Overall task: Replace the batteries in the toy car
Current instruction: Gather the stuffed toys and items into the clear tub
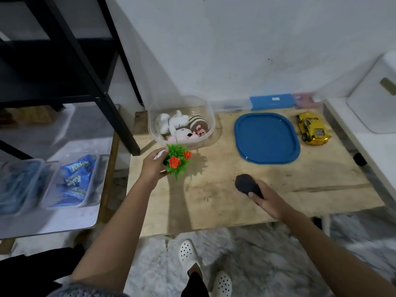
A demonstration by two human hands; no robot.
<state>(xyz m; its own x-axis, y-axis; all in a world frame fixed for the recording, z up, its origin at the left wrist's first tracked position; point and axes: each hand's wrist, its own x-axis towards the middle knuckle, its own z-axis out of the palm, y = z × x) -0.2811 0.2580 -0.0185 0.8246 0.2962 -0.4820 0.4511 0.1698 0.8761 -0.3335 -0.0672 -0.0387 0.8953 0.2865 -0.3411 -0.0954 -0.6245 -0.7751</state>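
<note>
Head view: left hand [152, 166] grips a bushy plastic plant [177, 160]; right hand [270, 200] clasps a dark, rough, oval object [246, 185].

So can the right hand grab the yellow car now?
Probably not yet: the right hand already holds a dark object, and the yellow car sits at the table's far right corner, untouched.

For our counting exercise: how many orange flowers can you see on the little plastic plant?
2. One flower is at the plant's front left, near the left hand; the other flower is at its upper right. More may be hidden among the leaves.
</note>
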